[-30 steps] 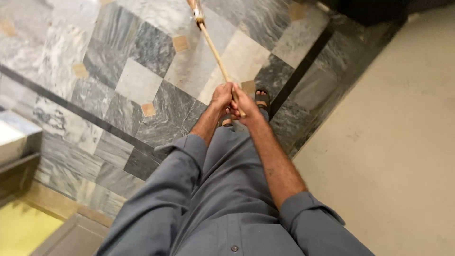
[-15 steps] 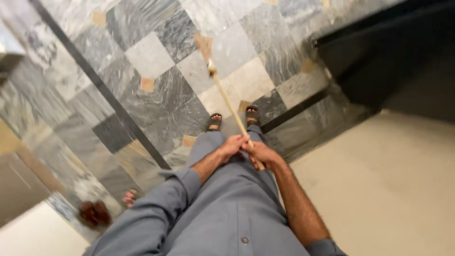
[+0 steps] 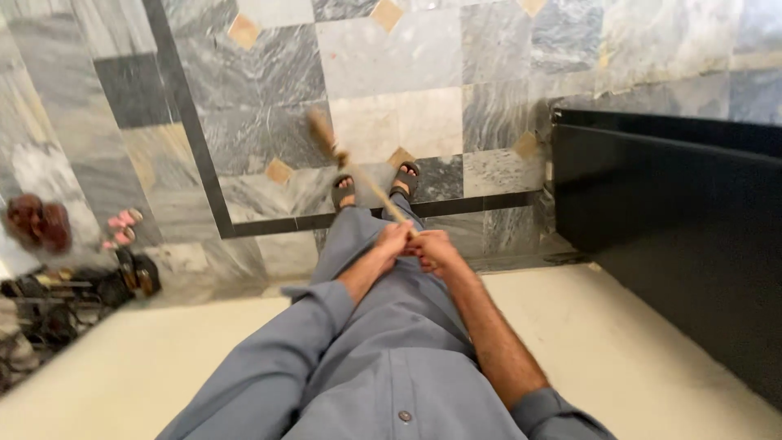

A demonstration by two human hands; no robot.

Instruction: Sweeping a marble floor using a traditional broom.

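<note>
Both hands grip a thin wooden stick (image 3: 371,189) in front of my body. My left hand (image 3: 393,239) holds it a little higher up than my right hand (image 3: 432,247), and the two touch. The stick slants up and to the left over the grey marble floor (image 3: 261,90), ending in a blurred brownish head (image 3: 322,130). My sandalled feet (image 3: 343,191) stand below the hands on the tiles. I wear grey clothing with rolled sleeves.
A black panel or door (image 3: 676,220) stands at the right. A cream wall surface (image 3: 122,367) runs along the bottom. Several shoes and sandals (image 3: 49,236) lie at the left edge. A dark stripe (image 3: 191,122) crosses the floor tiles.
The view has swung round: the black panel now fills the right side and the shoes appear at the left. The stick's head has dropped closer to my feet. Both hands keep their grip.
</note>
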